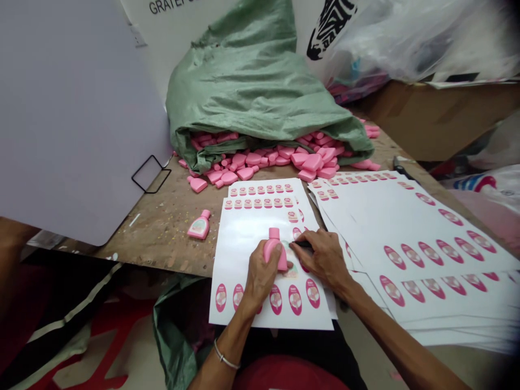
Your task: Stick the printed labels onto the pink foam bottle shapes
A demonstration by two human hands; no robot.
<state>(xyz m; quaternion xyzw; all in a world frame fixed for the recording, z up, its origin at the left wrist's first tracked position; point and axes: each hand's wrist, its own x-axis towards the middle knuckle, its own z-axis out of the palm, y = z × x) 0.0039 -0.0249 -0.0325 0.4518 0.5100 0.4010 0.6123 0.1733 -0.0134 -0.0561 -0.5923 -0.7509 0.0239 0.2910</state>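
A small pink bottle [274, 250] stands upright in my left hand [262, 272], whose fingers wrap round it above a white sticker sheet [260, 238]. Just to the right, my right hand [323, 257] pinches a thin dark tool [301, 245], its tip close to a pale label at the sheet. Oval pink stickers [275, 299] line the sheet's lower edge, and small square ones [257, 203] run along its top. Another pink bottle [199, 226], with a label on its front, lies on the table left of the sheet.
A green sack [252, 86] spills many pink bottles [312, 161] at the back of the wooden table [162, 233]. More sticker sheets [374, 216] are stacked at right. A black wire stand [151, 174] is beside the pale panel [77, 108] at left.
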